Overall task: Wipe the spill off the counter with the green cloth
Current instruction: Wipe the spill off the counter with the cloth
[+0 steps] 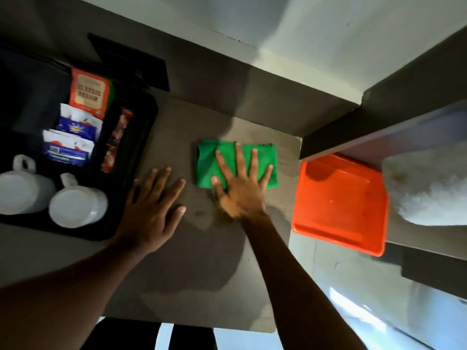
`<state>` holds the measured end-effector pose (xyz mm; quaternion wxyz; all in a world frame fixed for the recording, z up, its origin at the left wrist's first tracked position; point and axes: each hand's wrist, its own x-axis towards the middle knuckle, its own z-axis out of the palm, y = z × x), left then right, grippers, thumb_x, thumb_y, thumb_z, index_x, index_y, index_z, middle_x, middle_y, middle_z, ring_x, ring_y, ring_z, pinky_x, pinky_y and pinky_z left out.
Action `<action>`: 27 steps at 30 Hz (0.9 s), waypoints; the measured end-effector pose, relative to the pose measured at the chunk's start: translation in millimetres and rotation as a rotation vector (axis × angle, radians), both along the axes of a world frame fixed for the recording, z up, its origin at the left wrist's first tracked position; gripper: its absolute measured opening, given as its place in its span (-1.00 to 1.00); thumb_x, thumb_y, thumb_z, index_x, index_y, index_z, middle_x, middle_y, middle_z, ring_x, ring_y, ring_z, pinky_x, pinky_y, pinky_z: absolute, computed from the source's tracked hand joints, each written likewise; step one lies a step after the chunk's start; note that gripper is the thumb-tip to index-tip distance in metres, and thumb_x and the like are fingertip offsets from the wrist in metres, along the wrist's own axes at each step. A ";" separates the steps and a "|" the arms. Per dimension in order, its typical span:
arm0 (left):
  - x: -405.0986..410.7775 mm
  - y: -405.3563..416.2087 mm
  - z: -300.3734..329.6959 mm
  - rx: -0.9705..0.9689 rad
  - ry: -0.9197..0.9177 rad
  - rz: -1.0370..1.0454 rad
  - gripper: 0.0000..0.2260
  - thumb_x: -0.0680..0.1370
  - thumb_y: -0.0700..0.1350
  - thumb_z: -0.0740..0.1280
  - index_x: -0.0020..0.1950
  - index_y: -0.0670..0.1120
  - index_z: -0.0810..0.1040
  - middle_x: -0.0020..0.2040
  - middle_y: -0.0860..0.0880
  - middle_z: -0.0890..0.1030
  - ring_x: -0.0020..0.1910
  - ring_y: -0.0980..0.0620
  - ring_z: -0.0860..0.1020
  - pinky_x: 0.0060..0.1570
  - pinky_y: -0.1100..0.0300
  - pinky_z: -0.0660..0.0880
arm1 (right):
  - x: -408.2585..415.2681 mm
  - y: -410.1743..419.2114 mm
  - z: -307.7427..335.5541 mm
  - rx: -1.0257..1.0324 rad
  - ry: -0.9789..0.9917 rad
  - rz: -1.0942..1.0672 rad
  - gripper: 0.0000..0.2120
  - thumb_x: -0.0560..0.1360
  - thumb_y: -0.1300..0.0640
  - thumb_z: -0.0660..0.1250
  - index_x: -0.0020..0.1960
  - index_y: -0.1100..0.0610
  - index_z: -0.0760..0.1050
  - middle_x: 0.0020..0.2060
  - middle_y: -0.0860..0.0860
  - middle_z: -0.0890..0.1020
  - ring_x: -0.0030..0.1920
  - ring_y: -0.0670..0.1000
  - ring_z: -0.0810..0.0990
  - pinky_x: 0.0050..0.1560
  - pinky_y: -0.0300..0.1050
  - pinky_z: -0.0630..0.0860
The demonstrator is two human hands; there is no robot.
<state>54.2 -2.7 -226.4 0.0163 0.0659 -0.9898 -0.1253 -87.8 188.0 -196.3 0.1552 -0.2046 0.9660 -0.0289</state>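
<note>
A folded green cloth (209,165) lies flat on the grey-brown counter (202,269), toward its far right part. My right hand (240,188) presses flat on the cloth with fingers spread, the palm overhanging its near edge. My left hand (154,205) rests flat on the bare counter just left of the cloth, fingers apart, holding nothing. A faint wet sheen shows on the counter (202,218) between and below the hands; its outline is hard to make out.
A black tray (141,137) at the left holds two white mugs (75,208) and several sachets and packets (87,90). An orange tray (341,205) sits off the counter's right edge. A dark shelf (379,127) stands at the right, a wall behind.
</note>
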 end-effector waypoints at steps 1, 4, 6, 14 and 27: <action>-0.4 -0.8 0.5 -0.002 -0.008 0.004 -0.44 0.61 0.21 0.13 0.60 0.07 0.35 0.66 -0.13 0.26 0.63 -0.21 0.21 0.53 -0.20 0.11 | 4.3 17.9 0.2 0.004 0.004 -0.027 -0.39 0.56 -0.36 -0.05 0.58 -0.34 -0.01 0.66 -0.06 -0.02 0.64 0.26 -0.12 0.44 0.59 -0.20; 0.3 2.8 4.5 -0.010 0.001 0.003 -0.44 0.61 0.21 0.13 0.59 0.06 0.36 0.66 -0.14 0.27 0.62 -0.22 0.22 0.51 -0.22 0.14 | -13.3 40.4 -1.8 -0.002 -0.020 -0.237 -0.38 0.55 -0.36 -0.05 0.58 -0.36 -0.09 0.66 -0.10 -0.13 0.63 0.24 -0.23 0.44 0.60 -0.23; -1.1 1.6 8.5 -0.007 -0.005 -0.005 -0.44 0.61 0.20 0.14 0.59 0.05 0.37 0.65 -0.15 0.28 0.62 -0.22 0.23 0.50 -0.23 0.17 | -29.4 16.4 -4.6 -0.039 -0.035 -0.369 -0.35 0.51 -0.35 -0.07 0.58 -0.35 -0.11 0.66 -0.08 -0.15 0.62 0.25 -0.26 0.42 0.61 -0.26; -1.5 -0.8 14.7 0.019 -0.039 -0.021 -0.46 0.61 0.19 0.17 0.57 0.05 0.42 0.64 -0.16 0.30 0.61 -0.24 0.27 0.50 -0.27 0.24 | 12.2 55.0 0.2 0.007 -0.016 -0.061 -0.37 0.52 -0.39 -0.05 0.58 -0.35 0.01 0.66 -0.08 -0.01 0.63 0.27 -0.08 0.45 0.59 -0.13; 3.1 -1.9 17.9 0.083 -0.081 -0.051 -0.47 0.63 0.15 0.20 0.60 0.04 0.36 0.66 -0.15 0.26 0.64 -0.22 0.20 0.56 -0.25 0.13 | 61.6 22.8 -1.5 -0.014 -0.037 -0.113 -0.41 0.56 -0.40 -0.13 0.56 -0.40 -0.19 0.66 -0.06 -0.05 0.63 0.27 -0.16 0.42 0.57 -0.26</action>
